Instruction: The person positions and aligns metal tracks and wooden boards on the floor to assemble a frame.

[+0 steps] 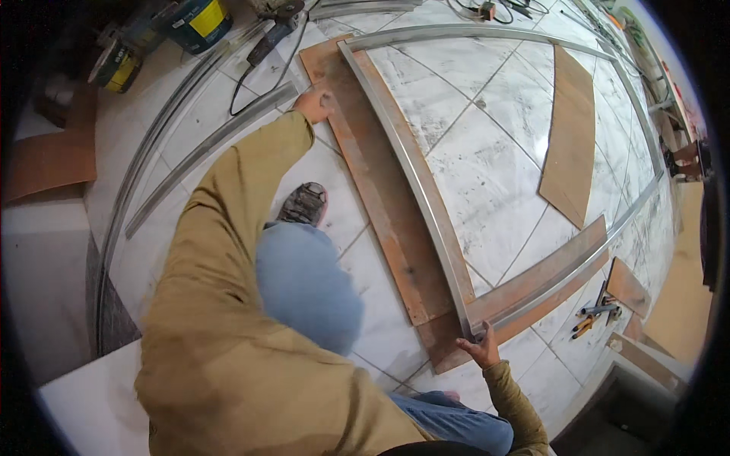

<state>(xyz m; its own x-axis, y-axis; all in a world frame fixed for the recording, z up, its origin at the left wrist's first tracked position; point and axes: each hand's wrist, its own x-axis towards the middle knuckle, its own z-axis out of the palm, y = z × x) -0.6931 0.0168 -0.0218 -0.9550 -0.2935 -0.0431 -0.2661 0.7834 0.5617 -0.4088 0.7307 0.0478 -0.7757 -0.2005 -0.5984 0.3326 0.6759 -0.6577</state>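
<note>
A large rectangular frame of silvery metal profile [414, 178] lies on the tiled floor, its near and left sides resting on long brown boards. At the frame's near corner, my right hand [480, 351] grips the metal between thumb and fingers. My left hand [314, 104] is far forward at the left edge of the long brown board [372, 163], beside the end of a loose metal profile [213, 156]. Its fingers look curled, and what they hold, if anything, is hidden. A second board [540, 266] lies under the frame's near side.
A brown panel [569, 137] lies inside the frame. Pliers [585, 325] and other hand tools are at the right, near a small board piece [628, 287]. A corded power tool [274, 38] and buckets [194, 26] stand at the far left. Curved-looking metal lengths [125, 197] run along the left.
</note>
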